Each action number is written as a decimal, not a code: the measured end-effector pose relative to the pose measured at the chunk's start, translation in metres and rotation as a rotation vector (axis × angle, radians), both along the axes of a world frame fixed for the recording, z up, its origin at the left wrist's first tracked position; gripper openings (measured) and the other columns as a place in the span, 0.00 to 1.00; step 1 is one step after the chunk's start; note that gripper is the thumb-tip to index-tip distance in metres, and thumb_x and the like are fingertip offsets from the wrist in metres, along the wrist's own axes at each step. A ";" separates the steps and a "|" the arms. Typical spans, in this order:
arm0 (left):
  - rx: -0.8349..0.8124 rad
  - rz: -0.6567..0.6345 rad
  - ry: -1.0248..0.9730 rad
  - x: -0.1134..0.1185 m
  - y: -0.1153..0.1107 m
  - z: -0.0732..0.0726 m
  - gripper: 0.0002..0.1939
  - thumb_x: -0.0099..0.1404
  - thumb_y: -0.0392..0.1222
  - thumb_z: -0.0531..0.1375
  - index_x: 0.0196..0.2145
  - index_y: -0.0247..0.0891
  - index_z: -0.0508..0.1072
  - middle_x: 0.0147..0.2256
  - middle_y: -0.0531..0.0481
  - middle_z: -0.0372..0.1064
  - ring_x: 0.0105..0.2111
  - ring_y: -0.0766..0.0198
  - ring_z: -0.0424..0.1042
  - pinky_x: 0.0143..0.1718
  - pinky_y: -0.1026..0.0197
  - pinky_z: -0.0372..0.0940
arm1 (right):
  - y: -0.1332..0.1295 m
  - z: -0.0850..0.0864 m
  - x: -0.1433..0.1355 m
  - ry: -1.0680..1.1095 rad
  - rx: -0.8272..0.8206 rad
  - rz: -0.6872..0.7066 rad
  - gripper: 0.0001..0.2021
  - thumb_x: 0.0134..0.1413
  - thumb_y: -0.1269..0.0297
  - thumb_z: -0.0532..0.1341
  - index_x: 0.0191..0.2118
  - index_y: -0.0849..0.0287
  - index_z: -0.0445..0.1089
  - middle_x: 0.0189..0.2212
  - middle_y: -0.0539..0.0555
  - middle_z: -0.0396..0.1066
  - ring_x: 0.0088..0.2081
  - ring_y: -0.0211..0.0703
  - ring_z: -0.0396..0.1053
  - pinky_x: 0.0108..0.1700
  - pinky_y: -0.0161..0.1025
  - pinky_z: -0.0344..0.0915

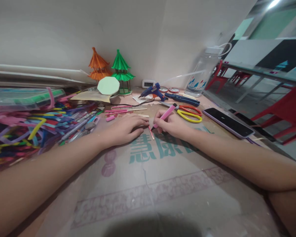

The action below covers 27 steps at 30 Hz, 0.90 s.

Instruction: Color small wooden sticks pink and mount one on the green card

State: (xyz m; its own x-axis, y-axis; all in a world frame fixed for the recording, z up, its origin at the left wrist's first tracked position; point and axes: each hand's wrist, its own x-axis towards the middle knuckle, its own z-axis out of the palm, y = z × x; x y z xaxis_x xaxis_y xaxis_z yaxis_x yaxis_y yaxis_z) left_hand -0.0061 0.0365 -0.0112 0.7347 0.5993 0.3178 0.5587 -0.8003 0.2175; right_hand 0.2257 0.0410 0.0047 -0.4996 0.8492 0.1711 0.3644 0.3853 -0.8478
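My right hand point(168, 124) is closed around a pink marker point(165, 116), its tip pointing down at a thin, partly pink stick point(151, 133) on the plastic-covered table point(138, 204). Just left of that stick, my left hand point(125, 129) rests low over the table, palm down, with its fingers apart; nothing shows in it. A pink marker cap point(110, 118) lies to the left of my left hand. Beyond it are several pink sticks point(117, 111) and plain sticks point(138, 109).
Behind the hands are a blue glue gun point(151, 91), scissors point(189, 116), a blue cutter point(182, 98) and a pale green octagon point(108, 86). Orange point(98, 65) and green point(122, 70) pagodas stand near the wall. Colored pipe cleaners point(22, 128) fill the left; a phone point(228, 122) and bottle point(201, 72) are right.
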 end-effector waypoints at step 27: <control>-0.006 0.005 0.057 0.001 0.000 0.001 0.20 0.75 0.42 0.51 0.59 0.41 0.73 0.64 0.46 0.66 0.64 0.53 0.64 0.66 0.46 0.57 | -0.002 0.002 -0.002 0.021 -0.040 -0.024 0.06 0.56 0.67 0.58 0.28 0.57 0.63 0.15 0.45 0.66 0.17 0.33 0.61 0.22 0.31 0.55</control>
State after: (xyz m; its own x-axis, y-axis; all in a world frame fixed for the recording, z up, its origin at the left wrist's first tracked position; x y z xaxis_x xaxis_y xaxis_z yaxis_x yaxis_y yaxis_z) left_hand -0.0049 0.0365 -0.0106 0.7482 0.6051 0.2722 0.5746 -0.7960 0.1902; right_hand 0.2241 0.0391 0.0072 -0.4757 0.8673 0.1465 0.3555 0.3419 -0.8699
